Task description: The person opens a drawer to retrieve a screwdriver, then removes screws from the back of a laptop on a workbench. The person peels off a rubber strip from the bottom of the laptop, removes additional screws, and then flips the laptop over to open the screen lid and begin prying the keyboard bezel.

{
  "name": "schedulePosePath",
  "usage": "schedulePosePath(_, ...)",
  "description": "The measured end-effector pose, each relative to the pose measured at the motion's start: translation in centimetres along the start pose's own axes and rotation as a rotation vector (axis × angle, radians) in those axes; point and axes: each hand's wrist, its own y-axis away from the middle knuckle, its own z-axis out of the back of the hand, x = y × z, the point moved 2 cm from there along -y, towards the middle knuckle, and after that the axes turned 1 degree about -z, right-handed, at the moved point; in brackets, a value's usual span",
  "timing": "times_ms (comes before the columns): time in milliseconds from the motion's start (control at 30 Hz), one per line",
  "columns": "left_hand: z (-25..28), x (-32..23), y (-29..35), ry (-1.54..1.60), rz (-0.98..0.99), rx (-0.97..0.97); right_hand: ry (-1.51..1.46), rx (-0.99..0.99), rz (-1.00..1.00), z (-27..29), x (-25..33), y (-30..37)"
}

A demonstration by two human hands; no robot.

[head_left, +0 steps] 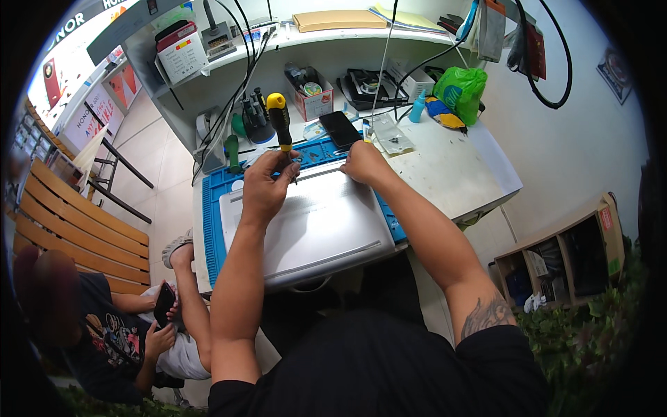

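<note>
A silver laptop (pixel 319 222) lies closed, underside up as far as I can tell, on a blue repair mat (pixel 213 229). My left hand (pixel 267 184) is closed around the lower part of a yellow-and-black screwdriver (pixel 280 121). It stands nearly upright, its dark tip down by the laptop's far edge. My right hand (pixel 366 165) is closed at the laptop's far right part, with curled fingers; what they hold, if anything, is hidden. Just beyond that hand lies a black phone (pixel 340 130), face up. Small parts sit in the mat's far compartments.
Behind the mat stand a box of supplies (pixel 309 97), a round tool holder (pixel 258 121), a blue bottle (pixel 417 106) and a green plastic bag (pixel 460 94). Cables hang from the shelf (pixel 326 36). At left, a seated person (pixel 118 326) holds a phone near a wooden bench (pixel 83 229).
</note>
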Motion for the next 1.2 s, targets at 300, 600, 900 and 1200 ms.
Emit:
schedulePosePath(300, 0.0, -0.2, 0.0, -0.029, -0.029, -0.005, -0.012, -0.161, 0.079, -0.7, 0.0, 1.0)
schedulePosePath(600, -0.1, 0.1, 0.2, 0.036, -0.023, -0.025, 0.017, -0.334, 0.244, -0.9, -0.1, 3.4)
schedulePosePath(900, 0.4, 0.8, 0.2, 0.056, -0.015, -0.022, 0.012, -0.282, 0.202, -1.2, -0.1, 3.1)
schedulePosePath(1200, -0.3, 0.4, 0.0, 0.082, -0.036, -0.045, 0.015, -0.091, 0.023, -0.1, 0.7, 1.5)
